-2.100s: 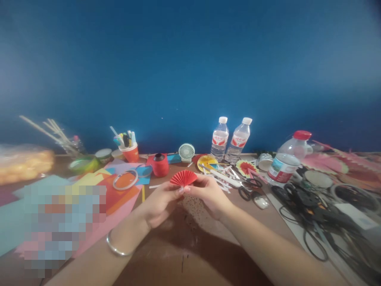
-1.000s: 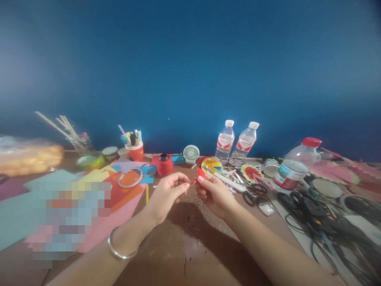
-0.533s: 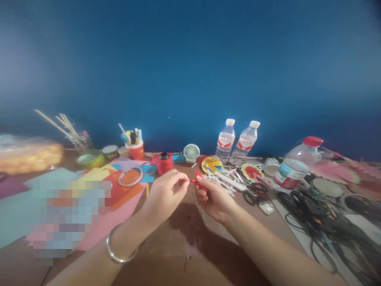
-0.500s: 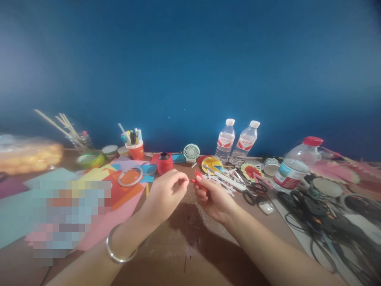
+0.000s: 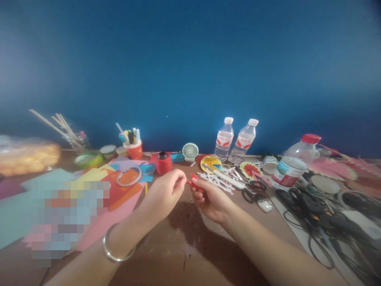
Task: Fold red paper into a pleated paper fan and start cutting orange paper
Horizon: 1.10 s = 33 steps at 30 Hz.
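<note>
Above the brown table (image 5: 166, 258), my two hands are close together. My right hand (image 5: 211, 198) pinches a small red fringed piece (image 5: 194, 178) between thumb and curled fingers, its feathery end pointing up. Just left of it is my left hand (image 5: 166, 194), with thumb and forefinger pressed together; whatever sits between those fingertips is too small or hidden to name. A silver bangle (image 5: 119, 260) circles my left wrist. Directly behind my left hand stands a red round spool (image 5: 163, 163) with a dark top.
Coloured paper sheets (image 5: 125, 204) spread leftward, with a tape roll (image 5: 129, 176) on them. Behind are a cup of pens (image 5: 133, 151), a small fan (image 5: 189, 152) and water bottles (image 5: 224, 139). White paper strips (image 5: 220, 182), scissors (image 5: 248, 196) and black cables (image 5: 312, 202) lie to the right.
Both hands stay close together, with the red fringed piece still in my right hand. Its fringed end looks slightly more upright. The whole view has shifted a little.
</note>
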### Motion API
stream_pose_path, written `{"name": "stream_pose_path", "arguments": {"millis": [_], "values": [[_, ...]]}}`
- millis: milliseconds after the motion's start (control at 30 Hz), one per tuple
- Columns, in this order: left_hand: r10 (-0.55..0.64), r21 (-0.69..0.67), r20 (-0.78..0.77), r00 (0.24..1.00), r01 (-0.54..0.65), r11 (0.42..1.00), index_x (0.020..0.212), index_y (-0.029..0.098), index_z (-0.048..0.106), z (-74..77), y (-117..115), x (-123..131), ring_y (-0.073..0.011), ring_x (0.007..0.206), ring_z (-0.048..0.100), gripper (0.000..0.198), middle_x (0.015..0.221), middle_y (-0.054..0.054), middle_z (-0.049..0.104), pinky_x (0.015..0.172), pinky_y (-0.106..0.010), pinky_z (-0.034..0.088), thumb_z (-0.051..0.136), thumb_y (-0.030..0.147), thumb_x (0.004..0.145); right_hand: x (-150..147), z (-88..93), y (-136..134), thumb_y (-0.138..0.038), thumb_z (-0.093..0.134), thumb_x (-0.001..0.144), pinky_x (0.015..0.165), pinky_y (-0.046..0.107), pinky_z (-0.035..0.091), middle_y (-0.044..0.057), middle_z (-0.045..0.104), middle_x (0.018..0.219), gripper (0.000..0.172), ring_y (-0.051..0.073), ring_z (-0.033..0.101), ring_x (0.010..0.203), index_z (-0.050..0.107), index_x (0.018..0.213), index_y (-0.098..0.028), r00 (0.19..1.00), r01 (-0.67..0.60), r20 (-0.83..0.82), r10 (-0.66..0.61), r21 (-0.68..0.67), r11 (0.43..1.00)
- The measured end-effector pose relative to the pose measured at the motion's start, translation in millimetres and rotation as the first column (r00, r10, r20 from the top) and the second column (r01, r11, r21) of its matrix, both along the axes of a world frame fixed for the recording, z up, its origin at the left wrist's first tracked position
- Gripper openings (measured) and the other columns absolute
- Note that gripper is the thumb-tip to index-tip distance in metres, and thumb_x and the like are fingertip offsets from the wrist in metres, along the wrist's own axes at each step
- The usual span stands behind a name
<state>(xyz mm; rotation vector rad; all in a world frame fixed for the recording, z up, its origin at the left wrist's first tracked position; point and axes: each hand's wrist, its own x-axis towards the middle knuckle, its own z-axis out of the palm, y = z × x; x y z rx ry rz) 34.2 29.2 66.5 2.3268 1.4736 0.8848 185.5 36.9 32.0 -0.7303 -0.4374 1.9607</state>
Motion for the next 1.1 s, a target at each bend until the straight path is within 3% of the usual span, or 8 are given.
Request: {"name": "stream_pose_path", "arguments": {"millis": [333,467,500,567,633,700,867,1100], "values": [[-0.058,-0.048,-0.169,0.984,0.051,0.998,0.079,0.021,0.047,6.1,2,-3,-0.0115,0.057,0.049,0.017,0.066,0.004,0.055,0.054,-0.024,0.031,0.034,0.029,0.087,2,-1.8,0,-0.021,0.063,0.07,0.033,0.009,0.027,-0.004,0.05,0.05,0.011,0.0,0.038,0.036,0.059,0.069,-0.011,0.986,-0.08,0.139,0.089,-0.067,0.994],[-0.107,-0.108,-0.197,0.975,0.087,0.99,0.075,0.021,0.046,7.8,5,-4,-0.0114,0.056,0.048,0.019,0.065,0.004,0.056,0.053,-0.024,0.03,0.034,0.029,0.087,1,-10.7,3,-0.03,0.057,0.072,0.042,0.018,0.037,0.0,0.057,0.058,0.015,0.009,0.051,0.046,0.057,0.075,-0.015,0.943,-0.153,0.302,0.139,0.023,0.988],[-0.112,-0.121,-0.194,0.975,0.09,0.989,0.075,0.021,0.046,8.4,5,-5,-0.0113,0.056,0.048,0.018,0.065,0.004,0.056,0.053,-0.024,0.03,0.034,0.029,0.087,1,-12.9,5,-0.031,0.057,0.072,0.047,0.021,0.04,0.001,0.059,0.062,0.016,0.011,0.055,0.052,0.056,0.079,-0.017,0.932,-0.119,0.352,0.083,0.081,0.99],[-0.115,-0.138,-0.189,0.975,0.089,0.986,0.076,0.021,0.047,9.6,6,-6,-0.0114,0.057,0.048,0.018,0.066,0.004,0.056,0.052,-0.024,0.029,0.035,0.028,0.086,1,-15.3,6,-0.028,0.058,0.07,0.061,0.025,0.044,0.002,0.062,0.075,0.018,0.014,0.058,0.069,0.056,0.085,-0.019,0.882,0.026,0.445,-0.154,0.282,0.959],[-0.116,-0.15,-0.192,0.974,0.088,0.985,0.075,0.021,0.047,10.7,6,-7,-0.0115,0.057,0.048,0.018,0.065,0.004,0.055,0.052,-0.024,0.029,0.035,0.028,0.086,1,-14.7,5,-0.023,0.058,0.07,0.075,0.027,0.042,0.002,0.062,0.088,0.018,0.015,0.056,0.085,0.058,0.088,-0.02,0.773,0.108,0.491,-0.402,0.522,0.846],[-0.119,-0.167,-0.194,0.974,0.087,0.982,0.073,0.021,0.047,11.7,6,-7,-0.0116,0.056,0.048,0.019,0.063,0.004,0.055,0.052,-0.024,0.029,0.035,0.028,0.086,2,-11.9,2,-0.021,0.058,0.071,0.082,0.029,0.039,0.002,0.062,0.091,0.015,0.016,0.054,0.09,0.06,0.086,-0.021,0.678,0.041,0.527,-0.513,0.669,0.742],[-0.11,-0.177,-0.151,0.982,0.083,0.981,0.072,0.021,0.048,11.8,6,-5,-0.0117,0.056,0.048,0.016,0.064,0.004,0.055,0.05,-0.023,0.029,0.038,0.026,0.083,0,-7.2,-11,-0.022,0.063,0.068,0.081,0.031,0.04,0.003,0.065,0.088,0.014,0.019,0.057,0.087,0.063,0.083,-0.021,0.555,-0.122,0.581,-0.595,0.765,0.633],[-0.127,-0.212,-0.06,0.99,0.111,0.971,0.072,0.02,0.049,9.5,4,-5,-0.0108,0.055,0.048,0.016,0.063,0.004,0.055,0.05,-0.022,0.03,0.037,0.024,0.082,-4,-9.4,-12,-0.02,0.059,0.072,0.075,0.029,0.043,0.002,0.067,0.082,0.009,0.019,0.061,0.08,0.066,0.076,-0.022,0.543,-0.113,0.594,-0.594,0.753,0.648]]}}
